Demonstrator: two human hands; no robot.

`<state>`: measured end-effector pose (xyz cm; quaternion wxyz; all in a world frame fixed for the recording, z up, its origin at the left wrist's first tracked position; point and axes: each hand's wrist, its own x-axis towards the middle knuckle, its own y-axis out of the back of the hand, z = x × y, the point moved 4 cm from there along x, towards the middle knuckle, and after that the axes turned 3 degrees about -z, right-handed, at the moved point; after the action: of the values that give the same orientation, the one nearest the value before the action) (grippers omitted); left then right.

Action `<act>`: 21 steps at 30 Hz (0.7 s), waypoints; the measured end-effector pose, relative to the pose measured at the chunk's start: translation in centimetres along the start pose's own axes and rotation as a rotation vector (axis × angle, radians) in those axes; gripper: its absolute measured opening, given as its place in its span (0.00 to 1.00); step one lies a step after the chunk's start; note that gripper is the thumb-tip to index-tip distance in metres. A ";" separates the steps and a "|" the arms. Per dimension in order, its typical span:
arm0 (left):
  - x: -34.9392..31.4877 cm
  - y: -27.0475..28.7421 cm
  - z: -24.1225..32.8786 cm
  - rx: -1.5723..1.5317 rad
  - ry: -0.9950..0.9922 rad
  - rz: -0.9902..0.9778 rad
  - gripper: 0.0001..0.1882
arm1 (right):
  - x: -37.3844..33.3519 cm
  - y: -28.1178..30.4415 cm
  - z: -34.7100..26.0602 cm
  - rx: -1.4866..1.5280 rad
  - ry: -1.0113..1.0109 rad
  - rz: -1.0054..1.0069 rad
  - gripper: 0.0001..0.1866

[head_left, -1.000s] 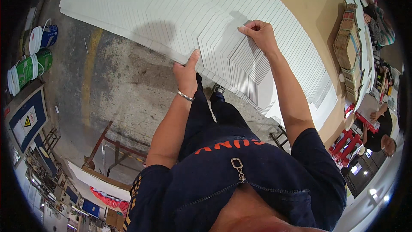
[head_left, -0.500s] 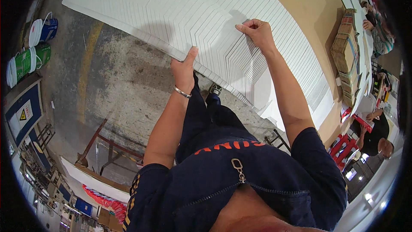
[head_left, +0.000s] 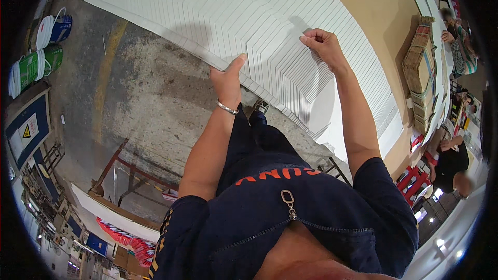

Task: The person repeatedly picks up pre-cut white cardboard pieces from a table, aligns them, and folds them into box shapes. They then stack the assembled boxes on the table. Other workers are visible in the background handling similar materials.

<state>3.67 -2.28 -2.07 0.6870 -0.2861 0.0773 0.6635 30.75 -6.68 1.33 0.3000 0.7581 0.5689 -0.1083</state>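
Note:
A long fan of overlapping white card sheets [head_left: 218,0] with angled cut edges spreads across the table in front of me. At its near edge, my left hand [head_left: 227,84] has its thumb on top of the sheets and its fingers tucked underneath, out of sight. My right hand [head_left: 327,49] is over the middle of the fan, thumb and forefinger pinched together. Something small and grey shows by those fingertips, too unclear to name. Toward the right, the overlaps are much tighter.
Beyond the fan shows the tan table top [head_left: 371,0]. A strapped bundle of brown cardboard [head_left: 418,70] lies at its right side. Two people are at work farther right. A rusty metal frame [head_left: 122,171] stands on the floor at left, near a blue cabinet [head_left: 28,129].
Both my hands have shifted a little to the right along the fanned sheets. The left thumb still lies on the near edge, and the right fingers remain pinched.

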 end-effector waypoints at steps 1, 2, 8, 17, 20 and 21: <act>0.0 -0.1 0.1 0.000 -0.007 -0.007 0.30 | 0.0 0.0 0.1 0.010 0.002 0.001 0.10; 0.0 -0.1 0.0 -0.014 -0.012 -0.021 0.30 | 0.0 0.0 0.2 0.018 0.004 -0.001 0.09; 0.0 -0.1 0.1 -0.016 -0.033 -0.007 0.31 | -0.5 -0.1 -0.7 -0.049 0.005 0.013 0.09; -1.7 -0.1 -1.6 0.128 -0.030 0.023 0.38 | -1.2 0.3 -1.3 -0.130 0.002 0.015 0.13; -2.3 -0.6 -1.5 0.081 0.030 0.011 0.38 | -1.4 0.9 -0.5 -0.210 0.107 0.057 0.14; -2.3 -0.8 -1.3 0.053 0.038 0.005 0.37 | -1.7 1.1 -0.5 -0.219 0.095 0.051 0.14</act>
<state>4.50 -4.93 -1.80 0.6912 -0.2799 0.1085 0.6573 31.09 -7.98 2.93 0.3564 0.7394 0.5713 -0.0018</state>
